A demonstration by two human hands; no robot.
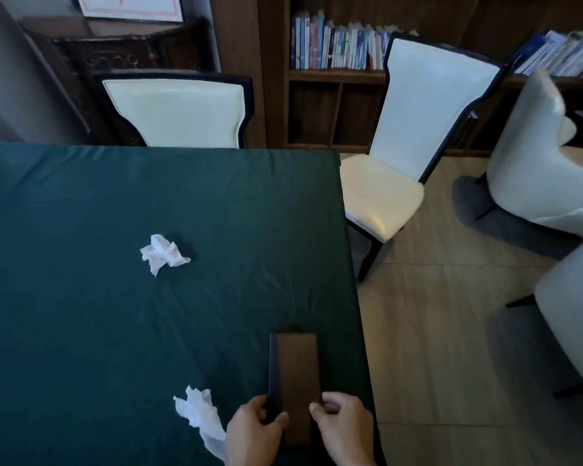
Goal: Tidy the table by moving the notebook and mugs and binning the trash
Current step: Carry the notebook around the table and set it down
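A brown notebook [295, 368] with a dark spine lies on the green tablecloth [115, 196] near the table's right front corner. My left hand [253, 432] grips its left edge by the spine and my right hand [342, 428] grips its right edge. One crumpled white tissue [164, 253] sits mid-table. A second crumpled tissue [201, 417] lies just left of my left hand. No mugs and no bin are in view.
A white chair [175, 111] is tucked in at the table's far edge. Another white chair [408, 129] stands off the right corner, with more white seats [535, 169] further right. A bookshelf [337, 45] lines the back wall. Tiled floor [451, 331] lies right of the table.
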